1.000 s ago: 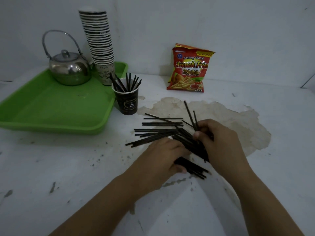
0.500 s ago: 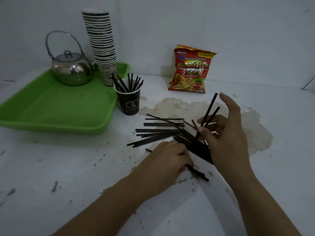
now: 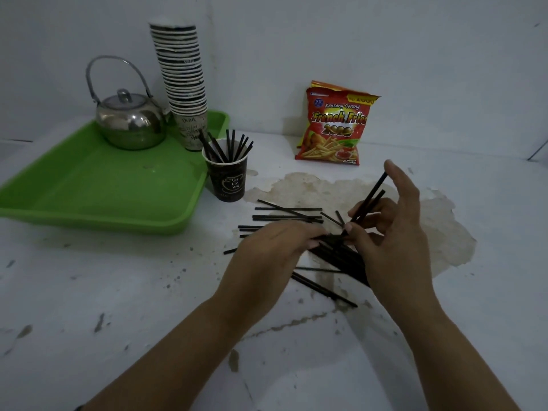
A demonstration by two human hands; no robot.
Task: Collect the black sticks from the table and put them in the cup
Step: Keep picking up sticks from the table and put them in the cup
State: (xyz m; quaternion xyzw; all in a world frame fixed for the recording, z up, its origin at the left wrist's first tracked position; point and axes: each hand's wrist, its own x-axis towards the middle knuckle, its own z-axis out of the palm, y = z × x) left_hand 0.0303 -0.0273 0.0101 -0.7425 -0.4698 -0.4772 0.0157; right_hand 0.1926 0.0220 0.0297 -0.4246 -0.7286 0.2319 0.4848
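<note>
Sticks (image 3: 369,200) in right hand (image 3: 391,232) | tips up-right | steeply tilted

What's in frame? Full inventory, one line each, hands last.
table: one, white, scuffed, with a brown stain at centre right.
tray: one, green, far left on the table.
kettle: one, steel, on the tray's far side.
cup stack: one tall stack, black and white, right of the kettle on the tray's back corner.
cup: one, black, beside the tray's right edge, several sticks standing in it.
sticks: many, black, loose pile on the table.
snack bag: one, red, upright at the wall.
left hand: over the pile, fingertips reaching toward the right hand.
right hand: pinches two raised sticks.
</note>
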